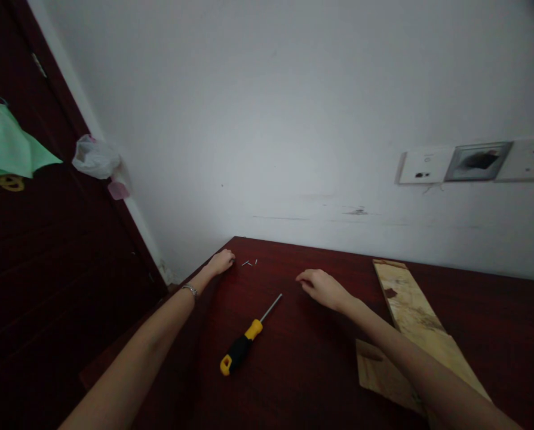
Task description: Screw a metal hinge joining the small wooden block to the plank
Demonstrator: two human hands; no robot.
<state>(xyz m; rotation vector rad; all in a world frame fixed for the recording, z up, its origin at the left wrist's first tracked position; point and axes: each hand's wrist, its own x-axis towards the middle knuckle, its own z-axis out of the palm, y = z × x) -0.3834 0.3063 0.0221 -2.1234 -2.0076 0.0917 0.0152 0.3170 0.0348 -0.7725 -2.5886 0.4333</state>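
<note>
My left hand (222,261) rests low at the table's far left edge, its fingers curled in. Whatever may be inside them is hidden. Just to its right lie several small metal screws (247,263). My right hand (324,288) is over the middle of the table, fingers bent and a little apart, with nothing visible in it. Between my forearms lies a yellow and black screwdriver (242,346), its shaft pointing away and to the right. Two pale wooden boards are at the right: a long one (413,298) and a shorter one (381,373), partly covered by my right forearm.
The dark red table (294,370) meets a white wall (267,119). Sockets and a switch panel (426,166) are set in the wall at right. A dark door (47,257) stands left, with a green cloth (11,140) and a plastic bag (94,156) hanging there.
</note>
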